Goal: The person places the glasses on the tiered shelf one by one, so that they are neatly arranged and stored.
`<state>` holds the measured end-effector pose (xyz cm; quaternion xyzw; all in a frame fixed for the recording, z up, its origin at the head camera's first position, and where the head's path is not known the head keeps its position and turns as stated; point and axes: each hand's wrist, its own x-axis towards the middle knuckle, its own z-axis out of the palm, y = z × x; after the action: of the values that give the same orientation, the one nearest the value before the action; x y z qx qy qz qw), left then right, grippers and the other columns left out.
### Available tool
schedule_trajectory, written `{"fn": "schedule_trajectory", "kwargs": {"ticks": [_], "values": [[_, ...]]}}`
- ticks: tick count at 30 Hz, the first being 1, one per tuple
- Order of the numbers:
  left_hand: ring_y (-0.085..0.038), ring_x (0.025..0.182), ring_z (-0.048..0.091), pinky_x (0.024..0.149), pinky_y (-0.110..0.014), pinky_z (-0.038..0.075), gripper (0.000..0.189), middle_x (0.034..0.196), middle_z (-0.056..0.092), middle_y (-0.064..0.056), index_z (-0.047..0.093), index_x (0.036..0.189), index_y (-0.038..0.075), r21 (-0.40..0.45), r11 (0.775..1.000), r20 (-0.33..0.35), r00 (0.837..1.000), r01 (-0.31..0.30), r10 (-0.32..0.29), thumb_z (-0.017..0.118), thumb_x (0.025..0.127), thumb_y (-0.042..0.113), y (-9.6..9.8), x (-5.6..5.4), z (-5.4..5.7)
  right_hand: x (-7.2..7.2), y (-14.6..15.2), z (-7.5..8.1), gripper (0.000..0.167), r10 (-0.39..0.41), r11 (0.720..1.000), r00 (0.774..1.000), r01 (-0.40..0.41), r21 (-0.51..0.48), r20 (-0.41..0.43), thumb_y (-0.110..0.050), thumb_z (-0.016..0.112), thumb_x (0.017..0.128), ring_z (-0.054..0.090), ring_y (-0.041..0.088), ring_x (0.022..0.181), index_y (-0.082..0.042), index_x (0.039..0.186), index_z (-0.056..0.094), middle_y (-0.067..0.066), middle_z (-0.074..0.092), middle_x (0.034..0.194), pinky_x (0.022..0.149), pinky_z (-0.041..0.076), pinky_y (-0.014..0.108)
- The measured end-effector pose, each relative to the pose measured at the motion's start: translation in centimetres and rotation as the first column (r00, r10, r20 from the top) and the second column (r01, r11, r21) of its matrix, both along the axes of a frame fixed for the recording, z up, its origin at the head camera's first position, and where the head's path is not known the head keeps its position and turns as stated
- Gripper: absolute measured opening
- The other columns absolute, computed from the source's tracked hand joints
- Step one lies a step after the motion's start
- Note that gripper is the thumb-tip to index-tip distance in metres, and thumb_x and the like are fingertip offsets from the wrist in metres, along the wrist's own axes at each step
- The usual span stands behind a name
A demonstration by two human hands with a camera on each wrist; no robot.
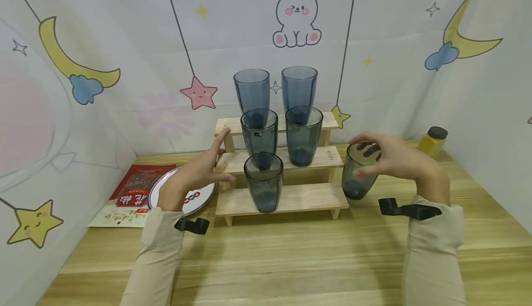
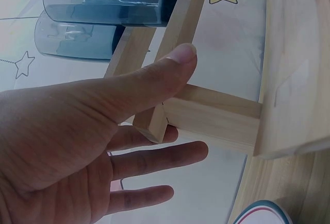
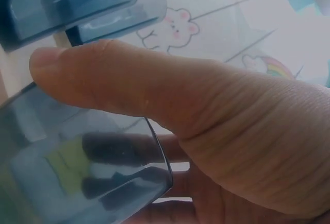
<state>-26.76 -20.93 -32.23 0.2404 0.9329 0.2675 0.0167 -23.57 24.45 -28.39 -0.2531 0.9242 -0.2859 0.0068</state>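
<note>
A three-tier wooden rack [image 1: 305, 200] bears several tinted drinking glasses: two on the top tier, two on the middle tier, and a single glass [image 1: 266, 188] toward the left of the lowest. To the right of the rack, my right hand [image 1: 401, 160] holds another glass [image 1: 352, 183], tilted, with the thumb on the near side. In the right wrist view the fingers show through that glass's wall [image 3: 31, 152]. At the rack's left end is my left hand [image 1: 195, 172], fingers extended. The left wrist view shows its thumb [image 2: 175, 64] across a board end, other fingers behind.
On the left lie a red packet [image 1: 139, 186] and a white plate [image 1: 205, 200], partly hidden by the left hand. A yellow bottle with a black cap [image 1: 432, 141] stands at the back right. A patterned curtain [image 1: 249, 29] hangs behind the wooden table [image 1: 287, 264].
</note>
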Motion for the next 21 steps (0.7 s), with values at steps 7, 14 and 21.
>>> {"fn": "schedule_trajectory", "kwargs": {"ticks": [7,14,21], "values": [[-0.042,0.113,0.056,0.091,-0.057,0.043,0.116,0.146,0.044,-0.032,-0.007,0.16,0.027,-0.001,1.0,-0.003,1.0,0.0,0.0,0.081,0.086,0.025,0.0,0.1,0.1,0.9,-1.3,1.1,0.066,0.005,0.999,0.999,-0.004,0.036,-0.041,-0.039,0.085,0.08,0.057,0.029,0.115,-0.012,0.134,0.059,0.008,0.062,0.129,0.09,0.047,0.051],[-0.047,0.124,0.052,0.097,-0.06,0.042,0.116,0.146,0.044,-0.033,-0.008,0.16,0.027,0.002,1.0,-0.004,1.0,0.002,-0.002,0.081,0.086,0.023,-0.1,0.0,0.0,1.3,-2.6,1.7,0.067,0.015,0.997,0.998,-0.01,0.079,-0.066,-0.043,0.085,0.079,0.058,0.029,0.114,-0.013,0.133,0.06,0.007,0.063,0.129,0.089,0.048,0.05],[-0.047,0.12,0.054,0.096,-0.059,0.042,0.116,0.146,0.044,-0.033,-0.007,0.16,0.026,0.002,1.0,-0.006,1.0,0.003,-0.003,0.082,0.086,0.021,0.0,0.0,0.1,1.5,-3.3,1.9,0.066,0.023,0.993,0.996,-0.013,0.119,-0.084,-0.042,0.086,0.078,0.058,0.03,0.114,-0.013,0.132,0.061,0.005,0.064,0.128,0.089,0.048,0.05]]}}
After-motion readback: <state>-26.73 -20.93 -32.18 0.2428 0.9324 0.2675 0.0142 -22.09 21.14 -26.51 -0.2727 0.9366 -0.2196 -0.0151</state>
